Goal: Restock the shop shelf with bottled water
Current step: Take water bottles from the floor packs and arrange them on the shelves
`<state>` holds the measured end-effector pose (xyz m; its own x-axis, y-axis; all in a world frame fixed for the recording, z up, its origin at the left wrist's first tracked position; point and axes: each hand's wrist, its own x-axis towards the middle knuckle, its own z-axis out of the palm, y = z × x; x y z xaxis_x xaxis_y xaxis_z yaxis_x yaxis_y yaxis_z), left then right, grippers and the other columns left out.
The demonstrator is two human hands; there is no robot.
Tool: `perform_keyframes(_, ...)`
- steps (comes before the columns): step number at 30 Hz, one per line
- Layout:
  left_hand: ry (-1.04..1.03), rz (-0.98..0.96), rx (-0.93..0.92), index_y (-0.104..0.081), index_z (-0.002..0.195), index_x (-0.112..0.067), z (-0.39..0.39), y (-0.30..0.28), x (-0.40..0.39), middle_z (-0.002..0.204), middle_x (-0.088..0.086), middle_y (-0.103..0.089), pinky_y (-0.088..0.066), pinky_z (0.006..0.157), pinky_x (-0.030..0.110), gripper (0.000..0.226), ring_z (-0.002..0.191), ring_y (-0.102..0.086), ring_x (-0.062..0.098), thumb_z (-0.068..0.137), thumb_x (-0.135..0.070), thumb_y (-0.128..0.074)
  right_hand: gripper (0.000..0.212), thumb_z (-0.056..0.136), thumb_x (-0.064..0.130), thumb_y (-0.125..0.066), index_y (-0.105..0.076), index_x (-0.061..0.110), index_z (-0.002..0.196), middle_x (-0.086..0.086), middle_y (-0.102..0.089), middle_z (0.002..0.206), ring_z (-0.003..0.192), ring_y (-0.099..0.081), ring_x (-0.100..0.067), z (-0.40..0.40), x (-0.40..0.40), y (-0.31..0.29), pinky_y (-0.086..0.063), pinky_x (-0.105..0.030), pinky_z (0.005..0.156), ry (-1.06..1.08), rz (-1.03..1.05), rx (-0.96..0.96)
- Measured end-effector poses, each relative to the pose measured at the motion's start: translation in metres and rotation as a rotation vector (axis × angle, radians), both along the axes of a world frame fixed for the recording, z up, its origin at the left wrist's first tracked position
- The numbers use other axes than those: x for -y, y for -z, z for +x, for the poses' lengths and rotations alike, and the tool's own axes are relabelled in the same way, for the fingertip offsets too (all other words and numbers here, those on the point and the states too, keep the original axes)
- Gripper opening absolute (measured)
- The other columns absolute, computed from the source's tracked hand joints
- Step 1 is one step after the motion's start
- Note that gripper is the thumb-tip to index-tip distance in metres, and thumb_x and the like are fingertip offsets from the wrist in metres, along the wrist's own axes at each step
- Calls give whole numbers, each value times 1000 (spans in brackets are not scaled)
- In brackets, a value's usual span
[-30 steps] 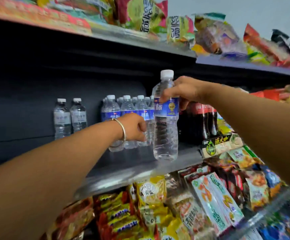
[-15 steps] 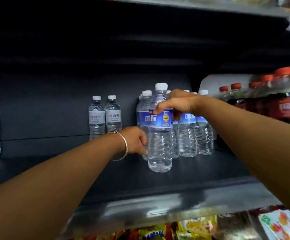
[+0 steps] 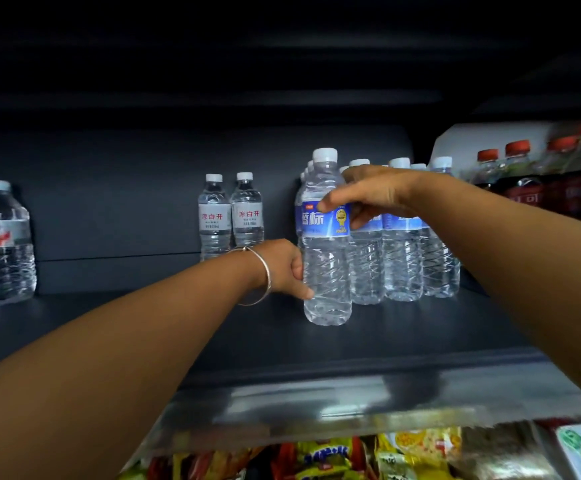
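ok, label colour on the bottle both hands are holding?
Blue with white characters and a gold seal, on the front bottle; seen in the head view.

One wide-angle view only, from a camera worn on the person's head. It faces fwd and slightly down into a dark shop shelf [image 3: 317, 344], close in, at arm's reach. Both forearms enter from the bottom corners toward the water bottles [image 3: 400, 251] at centre-right. Shelf front edge runs across the lower frame; snack packets [image 3: 327, 459] show below it. Frame edges bend and blur.
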<state>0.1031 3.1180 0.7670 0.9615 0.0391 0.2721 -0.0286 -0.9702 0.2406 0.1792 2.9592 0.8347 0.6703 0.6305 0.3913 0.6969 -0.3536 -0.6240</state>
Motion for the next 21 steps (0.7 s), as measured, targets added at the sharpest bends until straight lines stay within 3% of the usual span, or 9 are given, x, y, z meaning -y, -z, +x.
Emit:
perform_keyframes(3,0,10,-8,-63,90,-7,-4,0,4,84,3,-62,-43,62,21,28,75,-54,15,75,-27,-76,39,71,46,-75,-58,15,87,-12,-70,89,77,-66,-23,-10,-1,3,-58,-37,78,22,3,11)
perform_keyframes(5,-6,-23,-8,-61,85,-10,-5,1,4,82,5,-62,-43,60,21,26,66,-53,14,75,-29,-75,37,71,45,-76,-57,18,85,-8,-69,84,71,-64,-20,-13,-2,6,-59,-37,74,49,27,17)
perform_keyframes(7,-10,-100,-21,-63,89,-7,-4,4,3,84,8,-64,-49,66,25,28,67,-55,17,76,-29,-75,33,72,38,-78,-56,17,84,-7,-69,81,66,-65,-18,-14,-3,8,-60,-34,68,60,77,2)
perform_keyframes(9,0,-243,-54,-62,101,-1,-4,9,3,95,13,-68,-54,79,33,36,82,-62,21,77,-25,-74,31,72,28,-79,-57,11,85,-11,-69,82,62,-66,-19,-13,-2,9,-58,-30,59,58,132,-27)
perform_keyframes(11,27,-392,-85,-58,111,1,-3,14,5,103,15,-67,-53,81,31,42,90,-63,21,78,-19,-73,32,74,20,-78,-56,6,94,-12,-67,82,60,-65,-19,-12,0,9,-56,-27,54,46,171,-63)
perform_keyframes(16,8,-489,-65,-57,101,-2,1,18,12,93,15,-64,-51,74,26,35,75,-60,17,76,-18,-75,51,76,18,-73,-54,9,122,-13,-67,107,82,-63,-22,-8,6,10,-58,-40,75,52,176,-138)
perform_keyframes(21,-31,-507,-57,-50,75,-8,1,19,20,73,7,-60,-53,82,34,27,74,-61,18,76,-18,-75,64,76,17,-74,-43,8,132,-14,-66,109,91,-66,-25,-10,11,14,-58,-43,78,73,232,-179)
